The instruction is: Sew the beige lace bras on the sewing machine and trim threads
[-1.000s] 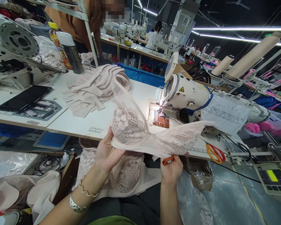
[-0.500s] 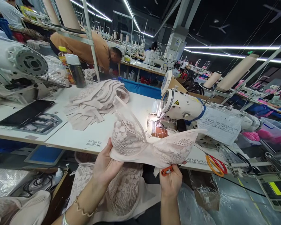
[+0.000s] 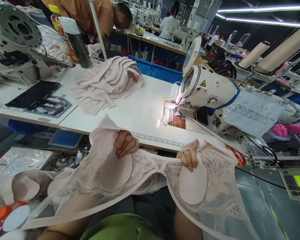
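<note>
Sewing table | pale lace bra inside-out, pads showing | left hand, right hand grips clenched on it

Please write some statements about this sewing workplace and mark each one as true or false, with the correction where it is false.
1. Both hands grip the lace bra. True: the left hand and the right hand each hold its upper edge.
2. The bra lies flat on the table. False: it is held in front of the table edge, above the lap.
3. A pile of beige fabric pieces rests on the table. True.
4. The lamp at the sewing machine is off. False: the needle area is brightly lit.
5. The scissors are in the right hand. False: they lie on the table, right of that hand.
</note>
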`<state>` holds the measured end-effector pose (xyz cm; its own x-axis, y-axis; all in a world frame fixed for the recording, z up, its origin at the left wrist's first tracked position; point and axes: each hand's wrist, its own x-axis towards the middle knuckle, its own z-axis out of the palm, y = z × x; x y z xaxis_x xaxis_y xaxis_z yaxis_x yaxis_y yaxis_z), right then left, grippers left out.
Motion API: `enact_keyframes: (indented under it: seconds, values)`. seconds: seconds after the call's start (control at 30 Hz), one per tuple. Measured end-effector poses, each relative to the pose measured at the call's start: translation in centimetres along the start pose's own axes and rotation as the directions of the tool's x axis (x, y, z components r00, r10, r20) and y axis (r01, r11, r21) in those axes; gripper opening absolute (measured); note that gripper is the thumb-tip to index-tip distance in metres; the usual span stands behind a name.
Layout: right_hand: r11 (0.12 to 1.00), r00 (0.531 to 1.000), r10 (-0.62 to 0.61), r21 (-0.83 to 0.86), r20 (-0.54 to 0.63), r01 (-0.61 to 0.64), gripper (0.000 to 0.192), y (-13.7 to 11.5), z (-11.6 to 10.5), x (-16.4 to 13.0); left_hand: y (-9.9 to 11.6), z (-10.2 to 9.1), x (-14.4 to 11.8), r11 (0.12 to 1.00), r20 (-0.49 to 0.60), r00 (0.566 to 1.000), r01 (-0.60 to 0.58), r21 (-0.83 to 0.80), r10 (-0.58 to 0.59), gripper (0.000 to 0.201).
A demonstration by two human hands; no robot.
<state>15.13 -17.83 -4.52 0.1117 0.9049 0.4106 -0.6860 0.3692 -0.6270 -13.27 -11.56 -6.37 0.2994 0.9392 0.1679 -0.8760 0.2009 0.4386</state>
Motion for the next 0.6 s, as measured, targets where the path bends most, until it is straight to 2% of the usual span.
enact_keyframes:
  seconds: [0.07, 0.17, 0.23, 0.3, 0.37, 0.47, 0.6]
  values:
    - [1.000, 1.000, 0.005, 0.007, -0.009, -0.005, 0.052, -0.4, 0.5, 0.2, 0.2, 0.5, 0.0, 0.999, 0.066, 0.998, 0.004, -0.033, -0.002, 0.074]
    - [1.000, 1.000, 0.011, 0.017, -0.022, -0.010, 0.043, -1.0, 1.7, 0.3, 0.4, 2.5, 0.0, 0.997, 0.117, 0.993, 0.004, -0.073, 0.004, 0.072]
    - [0.999, 0.990, 0.013, 0.050, -0.144, -0.005, 0.028, -1.4, 2.9, 0.3, 0.5, 4.3, 0.1, 0.996, 0.127, 0.992, 0.006, -0.092, 0.006, 0.064]
    - [0.991, 0.935, 0.028, 0.130, -0.352, 0.019, 0.015, -1.5, 4.1, 0.3, 0.6, 6.2, 0.2, 0.993, 0.089, 0.996, 0.020, -0.118, -0.009, 0.056]
    - [0.974, 0.851, 0.071, 0.219, -0.520, 0.052, 0.022, -1.4, 5.1, 0.5, 0.7, 7.6, 0.2, 0.981, -0.022, 0.998, 0.048, -0.190, -0.053, 0.057]
    - [0.959, 0.803, 0.117, 0.276, -0.585, 0.060, 0.029, -1.2, 5.7, 0.7, 0.8, 8.4, 0.2, 0.937, -0.181, 0.974, 0.067, -0.343, -0.136, 0.059]
    - [0.970, 0.816, 0.108, 0.240, -0.568, 0.039, 0.031, -1.1, 5.4, 0.7, 0.7, 8.0, 0.1, 0.904, -0.169, 0.972, 0.078, -0.421, -0.162, 0.054]
